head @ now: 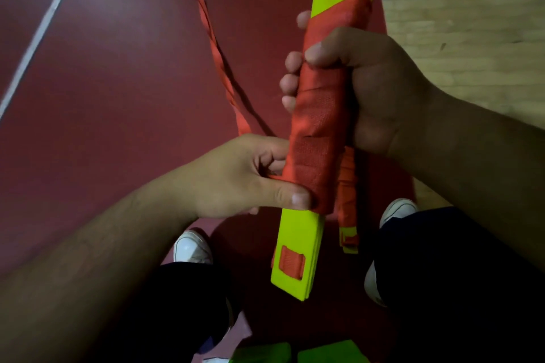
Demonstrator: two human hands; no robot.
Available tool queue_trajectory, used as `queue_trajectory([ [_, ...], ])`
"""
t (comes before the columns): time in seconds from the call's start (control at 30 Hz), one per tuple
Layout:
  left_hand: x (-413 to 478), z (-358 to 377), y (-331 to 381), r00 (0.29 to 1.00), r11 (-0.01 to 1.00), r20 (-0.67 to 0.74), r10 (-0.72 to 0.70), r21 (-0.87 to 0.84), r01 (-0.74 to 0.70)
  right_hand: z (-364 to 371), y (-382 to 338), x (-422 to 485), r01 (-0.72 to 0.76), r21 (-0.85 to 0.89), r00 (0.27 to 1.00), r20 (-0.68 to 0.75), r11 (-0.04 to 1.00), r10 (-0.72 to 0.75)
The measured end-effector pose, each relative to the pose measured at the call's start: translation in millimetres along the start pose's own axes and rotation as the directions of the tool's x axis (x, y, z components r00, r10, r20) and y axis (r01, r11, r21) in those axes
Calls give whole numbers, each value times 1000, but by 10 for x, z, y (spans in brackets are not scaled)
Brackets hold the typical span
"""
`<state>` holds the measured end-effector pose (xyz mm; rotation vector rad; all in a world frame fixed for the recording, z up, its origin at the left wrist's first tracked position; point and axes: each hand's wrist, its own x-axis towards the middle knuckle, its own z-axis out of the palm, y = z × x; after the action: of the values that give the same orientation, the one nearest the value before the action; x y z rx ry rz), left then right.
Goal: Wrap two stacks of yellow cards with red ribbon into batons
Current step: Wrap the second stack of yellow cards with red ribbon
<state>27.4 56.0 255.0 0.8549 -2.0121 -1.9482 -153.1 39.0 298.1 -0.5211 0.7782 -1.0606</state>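
1. Surroundings: a red floor [118,74] fills the left and centre of the frame. A white line [38,35] crosses it diagonally at upper left. A pale wooden floor [472,9] occupies the upper right.
2. The lower frame shows the person's dark trousers [457,274] and white shoes [191,247]. Two green objects [259,352] are cut off by the bottom edge; what they are cannot be told.
3. Obstruction: the right hand [368,82] covers the right side of the wrapped section. Together with the first stack [300,247], it hides most of the second stack [349,247].
4. Position: the first stack of yellow cards runs from the top edge, right of centre, down to lower centre. It is held above the floor, between the knees.
5. Appearance: red ribbon [315,127] covers its middle in overlapping turns, with a diagonal band higher up. The lower end is bare yellow, with a red tab [292,267] seated in it.
6. The second stack shows only its ribbon-wrapped lower part and yellow end, just right of the first.
7. Right hand: the fingers are curled round the wrapped section, with the thumb across its front.
8. Left hand [236,177]: the thumb and curled fingers pinch the red ribbon at the lower left edge of the wrap.
9. A twisted loose tail [212,38] of ribbon runs from the left hand to the top edge.
10. Count: two stacks, two hands, one loose tail, two green objects.
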Motion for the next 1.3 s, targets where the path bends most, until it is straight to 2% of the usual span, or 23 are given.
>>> queue_trajectory([
  [0.1, 30, 37, -46, 987, 999, -158, -19, 30, 24, -17, 31, 54, 80, -247, 973, -190, 966, -130],
  [0.17, 46, 79, -55, 973, 994, -230, -32, 91, 54, -36, 80, 86, 98, -361, 945, -257, 928, -200],
  [0.23, 61, 113, -64, 977, 993, -212, -33, 105, 57, -47, 130, 107, 97, -403, 921, -311, 910, -236],
  [0.3, 62, 108, -53, 990, 998, -137, -38, 34, 43, -66, 139, 107, 77, -411, 909, -344, 909, -233],
  [0.43, 11, -11, 14, 999, 999, 24, -29, -25, 30, -56, 72, 77, 8, -304, 960, -264, 953, -92],
  [0.57, -7, -96, 1, 999, 995, 38, -15, -97, 18, -54, 4, 47, -29, -175, 988, -152, 984, 2],
  [0.77, -6, -127, 0, 995, 985, 98, 0, -169, 16, -26, -28, 13, -24, -22, 999, -23, 999, 24],
  [1.0, -10, -40, 74, 973, 980, 224, 53, -201, -7, 29, -42, -67, 31, 42, 996, 86, 999, -34],
  [1.07, -8, -17, 78, 986, 989, 158, 51, -146, -28, 14, -46, -55, 54, -15, 998, 26, 998, -54],
  [1.2, 39, 18, -7, 994, 999, -106, -18, -33, 14, -25, 10, 48, 100, -254, 963, -219, 962, -158],
  [1.3, 67, 117, -21, 982, 991, -180, -56, 106, 76, -59, 111, 124, 61, -386, 933, -306, 920, -190],
])
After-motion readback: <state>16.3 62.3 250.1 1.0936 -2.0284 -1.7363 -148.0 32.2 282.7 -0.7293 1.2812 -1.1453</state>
